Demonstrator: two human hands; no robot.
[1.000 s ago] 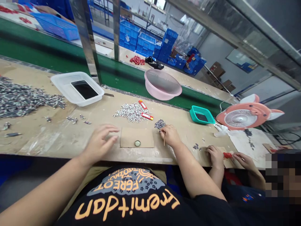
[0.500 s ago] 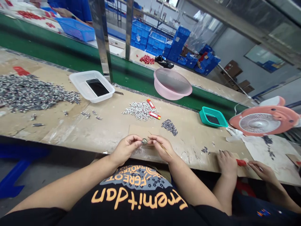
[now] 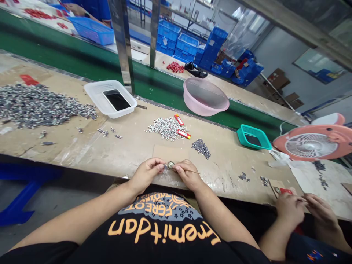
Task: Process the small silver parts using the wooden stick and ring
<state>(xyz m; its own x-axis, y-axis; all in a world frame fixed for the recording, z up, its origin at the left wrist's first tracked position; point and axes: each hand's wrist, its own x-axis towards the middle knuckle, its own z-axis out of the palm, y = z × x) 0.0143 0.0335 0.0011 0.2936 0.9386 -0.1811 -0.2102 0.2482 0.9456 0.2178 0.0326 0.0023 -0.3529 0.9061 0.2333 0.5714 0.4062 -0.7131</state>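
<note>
A small round metal cap with a crimped edge [image 3: 171, 165] sits between my two hands near the table's front edge. I cannot tell whether it is held or lies on the surface. My left hand [image 3: 147, 174] pinches a small grey piece [image 3: 165, 167] just left of the cap. With its fingers closed, my right hand [image 3: 189, 176] holds a thin wooden stick [image 3: 194, 171] that points right; its fingertips are close to the cap. Behind the hands lie a piece of cardboard [image 3: 167, 152], a pile of small silvery parts [image 3: 165, 128] and a smaller dark grey pile [image 3: 201, 147].
A large pile of grey parts [image 3: 35, 106] spreads at left, beside a white tray holding a phone [image 3: 118, 100]. A pink basin [image 3: 205, 99], a green basket [image 3: 253, 137] and a pink fan [image 3: 310, 145] stand farther back. A co-worker's hands [image 3: 291, 207] work at right.
The stick in my right hand has swung from slanting down-right to nearly level. A small grey piece now shows at my left fingertips. The co-worker's hands have moved right and closer together.
</note>
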